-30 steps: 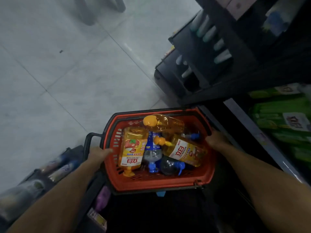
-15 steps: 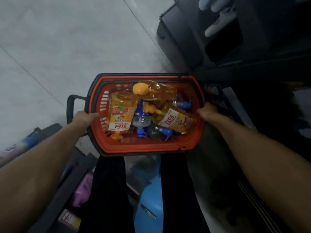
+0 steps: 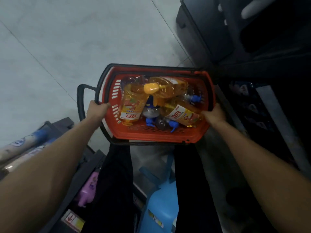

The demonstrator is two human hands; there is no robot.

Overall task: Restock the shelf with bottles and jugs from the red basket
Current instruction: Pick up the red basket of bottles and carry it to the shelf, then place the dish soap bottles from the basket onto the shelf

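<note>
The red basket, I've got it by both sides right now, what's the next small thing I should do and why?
Probably set the red basket down on the floor beside the shelf. Both the left hand and right hand are closed on its rim, so neither is free to lift a jug, and every orange jug lies inside.

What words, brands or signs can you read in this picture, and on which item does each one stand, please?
"立白": on the label of the amber jug lying at the right of the red basket.
"立白", upside down: on the amber jug at the left; its small print is blurred.
Red arrow sign: on the shelf tag; no readable words.
Blue stool sticker: too blurred.
</note>
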